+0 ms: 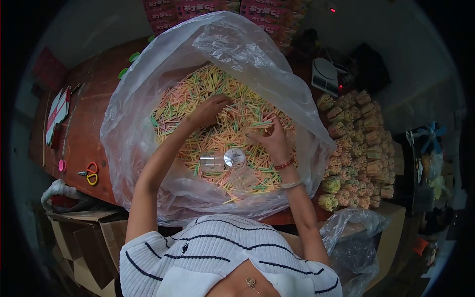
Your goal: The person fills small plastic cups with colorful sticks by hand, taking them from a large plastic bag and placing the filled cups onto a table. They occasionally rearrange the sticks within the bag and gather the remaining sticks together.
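A large clear plastic bag (131, 119) stands wide with its sides folded back. Thin pastel sticks (198, 143) in pink, yellow, orange and green fill it. My left hand (210, 110) rests on the far side of the heap with fingers curled down; what lies under them is hidden. Between thumb and fingers, my right hand (274, 141) grips a small bunch of sticks (261, 125) just above the heap. Nearer my body, a clear plastic cup (212, 162) lies on the sticks beside a shiny silver disc (234, 157).
Many upright bundles of sticks (358, 148) crowd the table's right side. A white scale (324, 74) is behind them. Scissors with orange and yellow handles (91, 174) and a pink round cap (62, 165) lie at left. Cardboard boxes (89, 242) stand below the left edge.
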